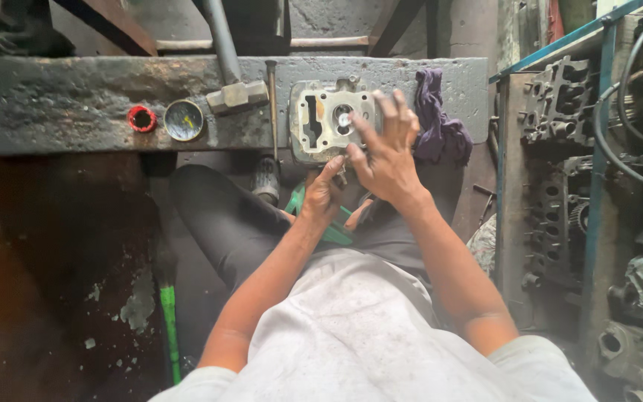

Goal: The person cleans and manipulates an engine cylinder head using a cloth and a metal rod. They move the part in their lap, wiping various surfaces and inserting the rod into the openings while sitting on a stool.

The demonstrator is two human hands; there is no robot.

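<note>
A grey metal cylinder head lies flat on a worn concrete ledge in front of me. My right hand rests on its right side with fingers spread, the index fingertip by a round valve opening. My left hand sits at the head's lower edge, its fingers curled around something small that I cannot make out.
A hammer and a long thin rod lie left of the head, beside a round tin and a red cap. A purple rag hangs on the right. Engine parts fill blue shelves at right. A green-handled tool leans below.
</note>
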